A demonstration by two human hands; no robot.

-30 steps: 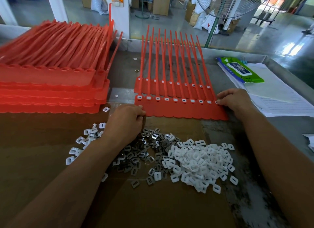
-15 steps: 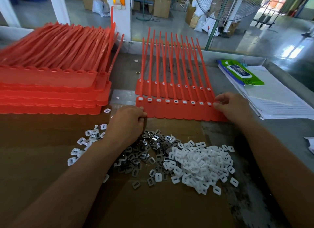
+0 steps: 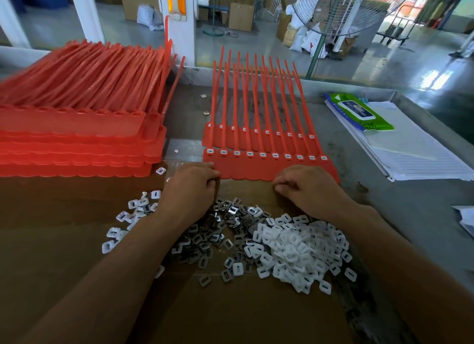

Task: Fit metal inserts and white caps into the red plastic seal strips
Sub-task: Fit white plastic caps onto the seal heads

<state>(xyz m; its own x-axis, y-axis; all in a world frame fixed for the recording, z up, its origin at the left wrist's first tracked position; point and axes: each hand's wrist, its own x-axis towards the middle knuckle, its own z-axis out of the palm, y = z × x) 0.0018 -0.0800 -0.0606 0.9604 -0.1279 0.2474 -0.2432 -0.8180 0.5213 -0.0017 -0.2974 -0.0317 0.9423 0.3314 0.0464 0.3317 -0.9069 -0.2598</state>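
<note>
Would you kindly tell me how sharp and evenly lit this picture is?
In the head view the white caps, left hand and right hand are sharp, the red strip stack at left is smeared, the floor at far right shows bright glare, and the white post leans from wide-angle distortion.

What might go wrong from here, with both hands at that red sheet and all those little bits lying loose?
1. The metal inserts and white caps lie in touching, partly mixed heaps right under the wrists; a careless sweep may scatter or mix them more.
2. If the left hand and right hand lift the capped strip sheet by its near edge, its long thin tails may tangle or bend.
</note>
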